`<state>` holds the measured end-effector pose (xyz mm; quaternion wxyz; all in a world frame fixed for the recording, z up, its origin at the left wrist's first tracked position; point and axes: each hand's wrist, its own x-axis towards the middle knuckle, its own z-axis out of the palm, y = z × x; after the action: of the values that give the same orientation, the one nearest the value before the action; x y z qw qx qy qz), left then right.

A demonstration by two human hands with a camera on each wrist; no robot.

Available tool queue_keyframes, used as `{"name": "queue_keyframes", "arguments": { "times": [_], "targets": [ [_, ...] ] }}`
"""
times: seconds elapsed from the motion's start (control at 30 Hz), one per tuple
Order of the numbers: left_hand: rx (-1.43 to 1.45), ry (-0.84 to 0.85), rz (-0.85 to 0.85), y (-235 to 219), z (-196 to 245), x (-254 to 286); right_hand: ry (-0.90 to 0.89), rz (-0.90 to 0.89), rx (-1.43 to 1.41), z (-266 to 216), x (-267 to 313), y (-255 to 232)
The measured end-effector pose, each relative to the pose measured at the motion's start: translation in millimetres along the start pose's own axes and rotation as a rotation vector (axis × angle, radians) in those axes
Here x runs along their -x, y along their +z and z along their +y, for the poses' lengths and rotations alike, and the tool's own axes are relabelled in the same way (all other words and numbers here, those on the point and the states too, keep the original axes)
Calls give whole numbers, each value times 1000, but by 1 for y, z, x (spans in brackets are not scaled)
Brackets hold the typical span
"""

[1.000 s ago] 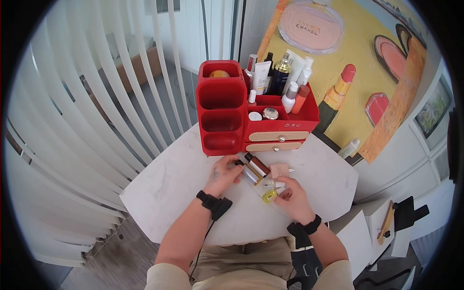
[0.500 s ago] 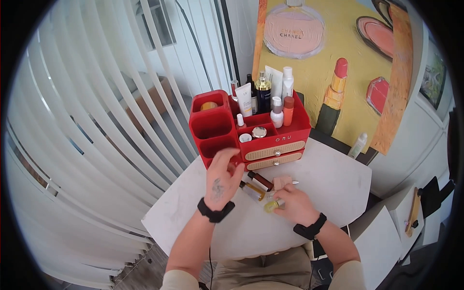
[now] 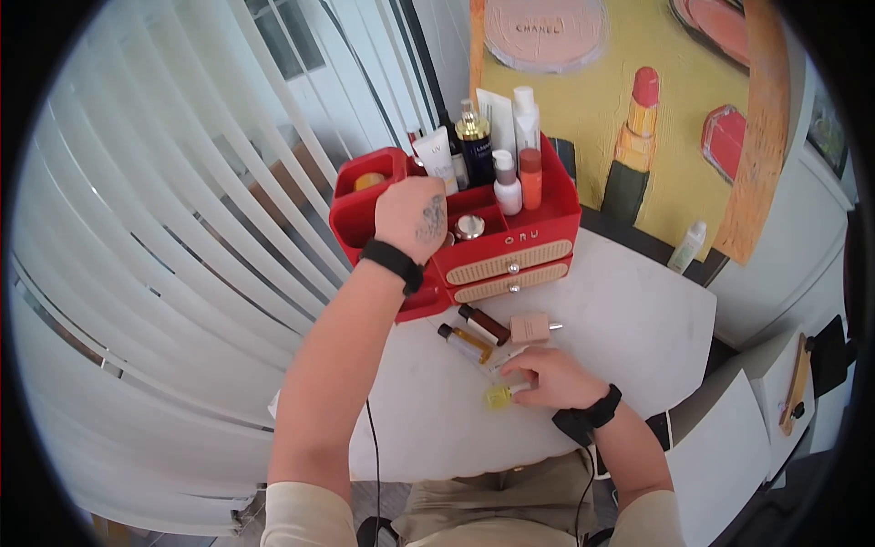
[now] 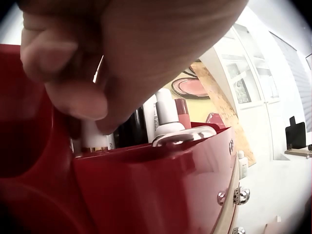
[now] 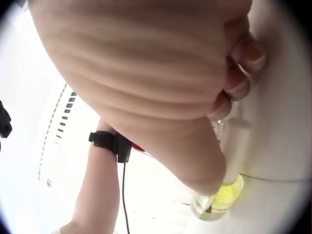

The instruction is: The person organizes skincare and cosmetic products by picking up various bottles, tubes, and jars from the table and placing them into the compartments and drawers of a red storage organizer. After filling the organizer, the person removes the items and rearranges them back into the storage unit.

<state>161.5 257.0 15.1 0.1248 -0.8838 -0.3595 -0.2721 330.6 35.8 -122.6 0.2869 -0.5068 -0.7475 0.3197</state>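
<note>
My left hand (image 3: 412,219) is over the front compartments of the red organizer (image 3: 547,223). In the left wrist view, its thumb and fingertips pinch a small bottle's white cap (image 4: 91,134) with a gold band below; the bottle's body sits behind the red wall. A round silver lid (image 3: 470,227) lies beside this hand. On the table, my right hand (image 3: 561,378) pinches the white cap of a small bottle of yellow liquid (image 3: 498,396), tilted on its side. Beyond the fingers lie an amber-liquid bottle (image 3: 467,344), a brown bottle (image 3: 484,325) and a flat pink bottle (image 3: 530,328).
Taller bottles and a white tube (image 3: 436,155) fill the organizer's back; two woven-front drawers (image 3: 510,264) face me. A painting (image 3: 674,118) leans behind. A clear bottle (image 3: 686,247) stands at the table's right rear edge. Vertical blinds (image 3: 182,273) hang at left.
My left hand has left the table beside the amber-liquid bottle and moved up into the organizer, onto the white cap. My right hand stays at the yellow bottle, which now lies slightly nearer me.
</note>
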Motion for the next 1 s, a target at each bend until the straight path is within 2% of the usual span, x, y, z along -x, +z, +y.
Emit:
{"name": "queue_keyframes", "arguments": {
  "times": [0.07, 0.13, 0.2, 0.27, 0.33, 0.4, 0.47, 0.53, 0.57, 0.63, 0.67, 0.73, 0.77, 0.83, 0.9, 0.93, 0.97, 1.0],
  "targets": [
    [47, 62, 108, -1, 2, 0, 3, -1, -23, 4, 1, 0],
    [129, -14, 94, -6, 3, 2, 3, 9, -49, 9, 2, 4],
    [238, -110, 300, -36, 20, 16, -10, 5, -36, 13, 3, 5],
    [631, -486, 161, -68, 32, 47, -21, 23, -15, 11, 4, 6],
    [840, -597, 31, -80, 41, 88, -30, 41, 10, 12, 4, 10],
    [1089, -582, -134, -52, 35, 139, -32, 61, 83, 15, 3, 14],
    [1159, -653, -349, -23, 41, 177, 25, 40, 73, 9, 2, 11],
    [1132, -705, -487, -3, 44, 200, 81, 13, 76, 5, 1, 8],
    [1133, -698, -484, 3, 45, 203, 87, 29, 73, 4, 1, 6],
    [1219, -829, -496, 13, 48, 207, 94, 48, 79, 3, 3, 6],
    [1223, -821, -493, 21, 48, 210, 101, 72, 36, 6, 2, 7],
    [1337, -885, -381, 32, 48, 213, 108, 101, -3, 8, 2, 7],
    [1341, -880, -380, 34, 51, 213, 107, 103, -46, 8, 2, 7],
    [1244, -832, -270, 32, 57, 212, 108, 104, -87, 8, 2, 4],
    [1217, -861, -267, 16, 66, 207, 145, -13, -94, 4, 3, -2],
    [1184, -889, -263, 12, 67, 206, 147, -16, -90, 5, 4, -4],
    [1188, -890, -260, 13, 62, 209, 148, -108, -200, 6, 5, -5],
    [1290, -853, -389, 13, 53, 213, 148, -200, -309, 7, 6, -6]
  ]
}}
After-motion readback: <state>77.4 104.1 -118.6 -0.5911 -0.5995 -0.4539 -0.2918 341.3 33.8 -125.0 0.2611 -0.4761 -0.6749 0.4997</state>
